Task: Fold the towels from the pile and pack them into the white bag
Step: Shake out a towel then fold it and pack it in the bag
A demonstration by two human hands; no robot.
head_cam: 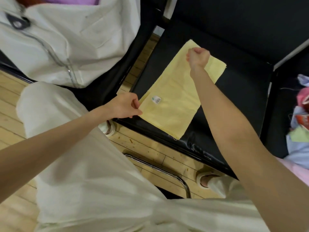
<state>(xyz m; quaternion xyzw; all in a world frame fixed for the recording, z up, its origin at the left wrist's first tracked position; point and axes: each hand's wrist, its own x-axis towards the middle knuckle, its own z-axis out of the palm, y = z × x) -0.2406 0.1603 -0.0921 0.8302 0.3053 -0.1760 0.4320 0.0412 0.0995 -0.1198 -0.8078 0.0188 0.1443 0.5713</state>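
Hands: our left hand pinches yellow towel near corner | right hand fisted on its far end | towel flat on black chair seat | white bag left, towel pile right

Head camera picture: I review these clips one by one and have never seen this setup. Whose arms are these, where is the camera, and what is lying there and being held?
There is no machine here. A person wears a wide-angle camera on the head, looking down at their own bare arms.

A yellow towel lies flat on a black chair seat. The left hand pinches its near edge; the right hand is curled over its far end, apparently gripping it.

The white bag, with a zipper, sits on the neighbouring seat to the left. A pile of coloured towels waits at the right edge. The pale cloth at the bottom is the person's own clothing.
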